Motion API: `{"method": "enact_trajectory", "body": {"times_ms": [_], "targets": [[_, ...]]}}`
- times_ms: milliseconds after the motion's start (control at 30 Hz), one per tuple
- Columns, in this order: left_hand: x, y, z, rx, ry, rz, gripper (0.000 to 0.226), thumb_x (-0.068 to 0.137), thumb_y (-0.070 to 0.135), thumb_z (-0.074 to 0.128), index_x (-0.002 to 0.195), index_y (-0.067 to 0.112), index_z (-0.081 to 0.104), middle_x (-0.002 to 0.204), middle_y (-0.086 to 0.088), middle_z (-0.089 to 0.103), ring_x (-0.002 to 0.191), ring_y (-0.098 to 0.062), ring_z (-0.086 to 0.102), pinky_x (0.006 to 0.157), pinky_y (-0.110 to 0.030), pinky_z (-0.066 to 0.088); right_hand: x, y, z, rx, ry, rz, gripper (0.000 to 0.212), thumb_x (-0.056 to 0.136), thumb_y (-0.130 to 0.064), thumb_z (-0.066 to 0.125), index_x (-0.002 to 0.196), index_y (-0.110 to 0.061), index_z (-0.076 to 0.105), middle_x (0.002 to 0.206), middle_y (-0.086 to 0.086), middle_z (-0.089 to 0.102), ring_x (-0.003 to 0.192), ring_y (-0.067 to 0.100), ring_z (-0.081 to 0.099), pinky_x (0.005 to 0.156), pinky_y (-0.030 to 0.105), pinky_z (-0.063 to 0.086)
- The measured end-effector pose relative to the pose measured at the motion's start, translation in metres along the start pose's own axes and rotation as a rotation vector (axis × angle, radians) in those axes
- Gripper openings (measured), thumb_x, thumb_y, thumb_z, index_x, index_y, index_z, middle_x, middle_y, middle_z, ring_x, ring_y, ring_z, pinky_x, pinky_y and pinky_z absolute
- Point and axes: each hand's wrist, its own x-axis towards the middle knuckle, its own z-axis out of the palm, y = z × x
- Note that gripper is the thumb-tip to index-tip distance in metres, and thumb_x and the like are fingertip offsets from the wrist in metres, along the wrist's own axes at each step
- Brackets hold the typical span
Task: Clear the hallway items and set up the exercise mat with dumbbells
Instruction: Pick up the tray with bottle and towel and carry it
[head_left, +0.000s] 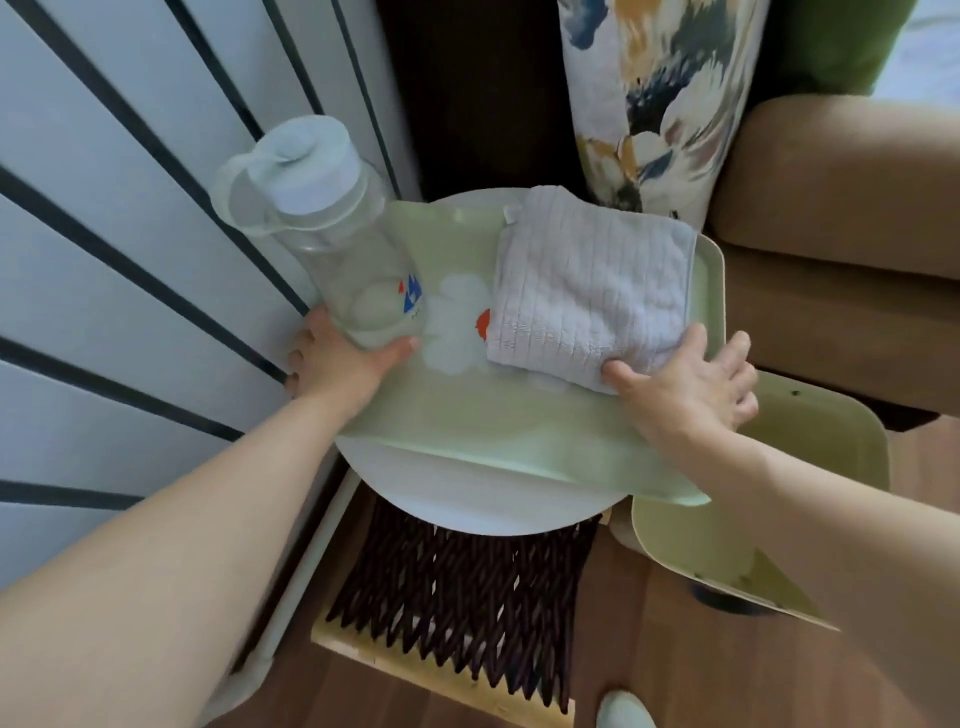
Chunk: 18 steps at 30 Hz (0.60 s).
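On the round desk (467, 499), both hands set a green tray (467, 421) loaded with a bottle and towel.

Left hand (343, 364) has its fingers hooked under the tray's edge, thumb against the clear bottle (332, 228); right hand (691, 379) lies spread, thumb on the folded towel (587, 291), gripping nothing. Best to keep the tray level and centred, since the tall bottle leans and could tip.

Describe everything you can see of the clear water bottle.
The water bottle is clear plastic with a white cap and a loop handle at its top. It looks nearly empty and carries a small red and blue logo low on its side. It stands on the pale green tray, leaning left in this view. The left hand holds its base.
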Motion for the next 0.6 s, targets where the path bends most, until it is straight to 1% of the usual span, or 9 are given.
{"method": "enact_trajectory", "body": {"times_ms": [100, 167, 233, 333, 433, 500, 600], "targets": [[0.006, 0.004, 0.002, -0.096, 0.031, 0.006, 0.122, 0.039, 0.078, 0.070, 0.139, 0.024, 0.026, 0.141, -0.004, 0.041, 0.132, -0.029, 0.038, 0.108, -0.052, 0.032, 0.002, 0.002, 0.003, 0.073, -0.042, 0.059, 0.076, 0.071, -0.059, 0.062, 0.132, -0.022, 0.034, 0.147, 0.016, 0.020, 0.132, 0.038, 0.025, 0.108, 0.047, 0.020], [0.008, 0.005, 0.003, -0.138, 0.035, -0.013, 0.127, 0.031, 0.084, 0.068, 0.137, 0.028, 0.027, 0.139, -0.002, 0.044, 0.130, -0.028, 0.041, 0.107, -0.051, 0.035, 0.003, 0.000, 0.003, 0.110, -0.030, 0.075, 0.072, 0.071, -0.056, 0.063, 0.129, -0.023, 0.036, 0.141, 0.016, 0.025, 0.129, 0.036, 0.027, 0.106, 0.045, 0.022], [0.006, 0.006, 0.004, -0.164, 0.033, -0.025, 0.128, 0.028, 0.085, 0.068, 0.137, 0.031, 0.027, 0.140, -0.002, 0.044, 0.130, -0.028, 0.040, 0.107, -0.051, 0.034, 0.004, 0.000, 0.001, 0.135, -0.005, 0.078, 0.071, 0.072, -0.054, 0.064, 0.129, -0.023, 0.036, 0.139, 0.017, 0.027, 0.128, 0.035, 0.027, 0.105, 0.044, 0.023], [-0.005, 0.008, 0.001, -0.179, 0.042, -0.042, 0.124, 0.035, 0.079, 0.070, 0.140, 0.032, 0.022, 0.143, -0.005, 0.035, 0.133, -0.030, 0.034, 0.111, -0.051, 0.029, -0.001, 0.003, -0.004, 0.156, 0.033, 0.049, 0.071, 0.071, -0.053, 0.064, 0.128, -0.023, 0.036, 0.138, 0.017, 0.026, 0.128, 0.036, 0.026, 0.105, 0.044, 0.022], [-0.018, 0.014, -0.006, -0.164, 0.060, -0.011, 0.123, 0.040, 0.076, 0.069, 0.142, 0.030, 0.020, 0.144, -0.008, 0.033, 0.135, -0.030, 0.031, 0.113, -0.052, 0.024, -0.012, 0.008, -0.015, 0.163, 0.055, 0.043, 0.071, 0.072, -0.053, 0.064, 0.131, -0.024, 0.035, 0.139, 0.017, 0.026, 0.128, 0.035, 0.026, 0.105, 0.044, 0.022], [-0.027, 0.020, -0.015, -0.135, 0.079, 0.008, 0.116, 0.048, 0.073, 0.072, 0.142, 0.029, 0.019, 0.144, -0.010, 0.031, 0.135, -0.032, 0.030, 0.113, -0.051, 0.020, -0.021, 0.009, -0.026, 0.176, 0.063, 0.044, 0.072, 0.072, -0.053, 0.063, 0.132, -0.025, 0.035, 0.139, 0.017, 0.026, 0.128, 0.036, 0.026, 0.105, 0.044, 0.022], [-0.044, 0.033, -0.036, -0.119, 0.103, 0.045, 0.108, 0.052, 0.069, 0.074, 0.137, 0.024, 0.024, 0.140, -0.013, 0.035, 0.131, -0.036, 0.033, 0.112, -0.052, 0.022, -0.043, 0.012, -0.048, 0.197, 0.074, 0.049, 0.071, 0.073, -0.052, 0.063, 0.132, -0.025, 0.034, 0.140, 0.018, 0.026, 0.128, 0.036, 0.027, 0.105, 0.044, 0.022]]}}
